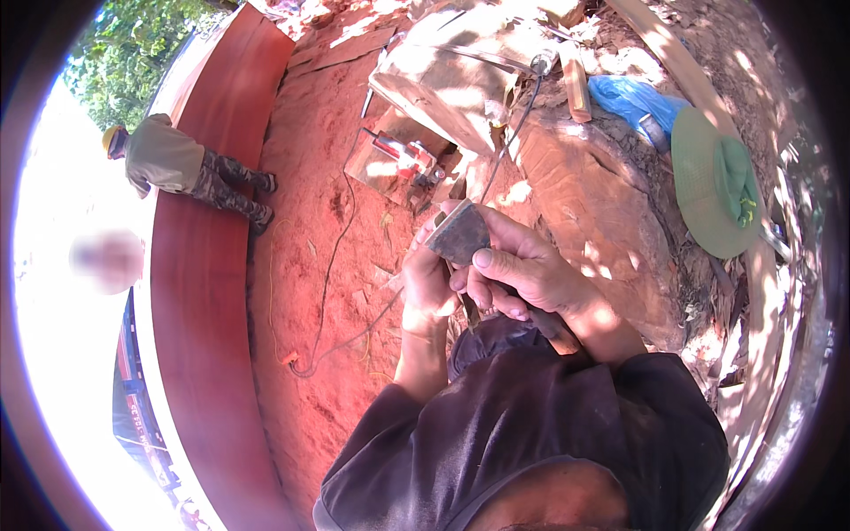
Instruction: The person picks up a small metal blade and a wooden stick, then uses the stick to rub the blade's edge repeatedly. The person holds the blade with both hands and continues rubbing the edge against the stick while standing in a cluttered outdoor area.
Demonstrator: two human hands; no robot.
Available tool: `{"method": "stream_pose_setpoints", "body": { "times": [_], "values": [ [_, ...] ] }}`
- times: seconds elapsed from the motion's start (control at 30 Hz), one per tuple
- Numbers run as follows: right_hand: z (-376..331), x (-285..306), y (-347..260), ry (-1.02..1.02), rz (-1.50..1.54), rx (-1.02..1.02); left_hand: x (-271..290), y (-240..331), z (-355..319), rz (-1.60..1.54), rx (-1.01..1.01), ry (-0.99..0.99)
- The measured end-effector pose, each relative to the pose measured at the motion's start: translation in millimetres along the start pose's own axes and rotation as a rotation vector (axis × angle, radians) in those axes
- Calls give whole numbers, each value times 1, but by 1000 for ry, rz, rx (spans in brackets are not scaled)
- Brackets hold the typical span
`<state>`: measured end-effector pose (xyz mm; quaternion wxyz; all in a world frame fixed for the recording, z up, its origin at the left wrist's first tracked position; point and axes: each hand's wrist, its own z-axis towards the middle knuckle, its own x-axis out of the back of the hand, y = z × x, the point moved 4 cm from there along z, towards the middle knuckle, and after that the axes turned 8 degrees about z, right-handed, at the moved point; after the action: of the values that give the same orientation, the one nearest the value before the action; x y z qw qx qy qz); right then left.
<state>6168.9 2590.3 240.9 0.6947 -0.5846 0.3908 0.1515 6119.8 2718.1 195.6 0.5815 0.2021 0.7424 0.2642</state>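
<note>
A dark, flat metal blade (459,235) with a pale straight edge is held up in front of my chest; it looks like the head of an axe or adze. My left hand (428,281) is closed around its left side, with the fingers partly hidden behind the metal. From the right, my right hand (529,264) grips it, thumb near the blade's lower corner and fingers curled beneath. A brown wooden piece (560,334) shows below my right hand, by the forearm. Whether it joins the blade is hidden.
A red power tool (409,161) rests on a wooden block, its cable crossing reddish ground. Left stands a long red-brown timber slab (208,292); a person (181,164) leans over it. At right are a broad cut wood surface (580,190), a blue plastic bag (633,102) and a green hat (708,190).
</note>
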Motion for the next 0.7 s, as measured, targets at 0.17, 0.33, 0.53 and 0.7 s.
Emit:
{"method": "stream_pose_setpoints", "body": {
  "times": [0.17, 0.33, 0.53, 0.7],
  "values": [
    [1, 2, 2, 23, -10, -34, 0, 1, -2, 79, -84, 13],
    [-1, 0, 0, 43, 7, -6, -3, -3, 0, 183, -167, 230],
    [-1, 2, -2, 76, 58, -43, 0, -3, -2, 312, -232, 94],
    [-1, 2, -1, 19, 62, -47, 5, -5, 4, 191, -397, -67]
  ]
}}
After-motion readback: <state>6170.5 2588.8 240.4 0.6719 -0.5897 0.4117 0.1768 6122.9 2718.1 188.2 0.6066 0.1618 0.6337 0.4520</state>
